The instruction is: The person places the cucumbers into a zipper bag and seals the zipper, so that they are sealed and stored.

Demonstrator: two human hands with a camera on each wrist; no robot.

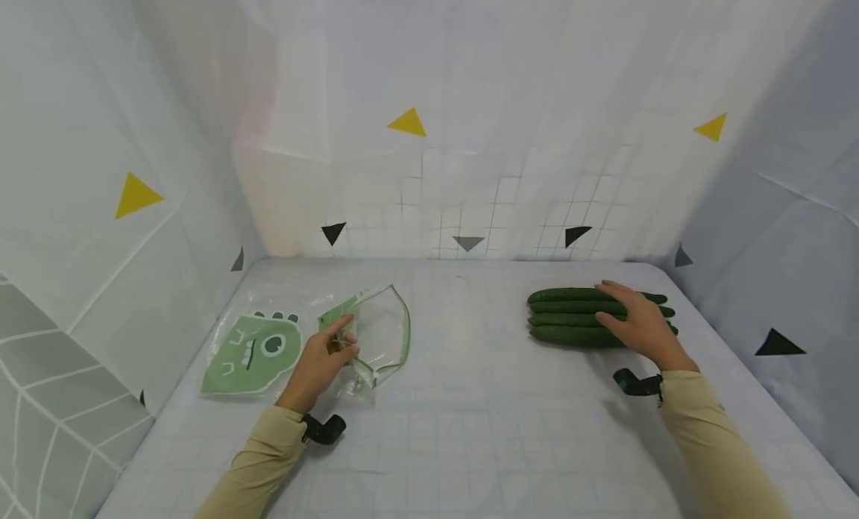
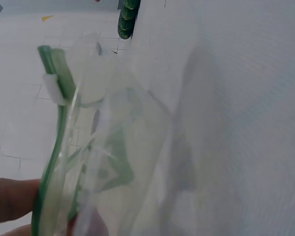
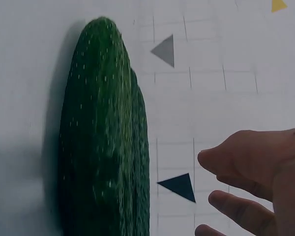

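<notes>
A clear zip bag (image 1: 268, 355) with a green one-eyed monster print lies at the left of the table, its mouth spread wide on the right. My left hand (image 1: 322, 362) pinches the bag near this mouth. In the left wrist view, fingers (image 2: 12, 199) sit against the green zip edge, and a white slider (image 2: 53, 88) shows farther up. Several cucumbers (image 1: 570, 336) lie side by side on the right. Over their right half hovers my right hand (image 1: 640, 325), fingers spread and holding nothing. The right wrist view shows it apart from the nearest cucumber (image 3: 98, 123).
White sheeting with yellow and black triangles forms a back wall (image 1: 523, 71) and side walls around the table (image 1: 463, 429). A dark camera mount (image 1: 325, 429) sticks out from the left wrist, and a similar mount (image 1: 634, 382) from the right.
</notes>
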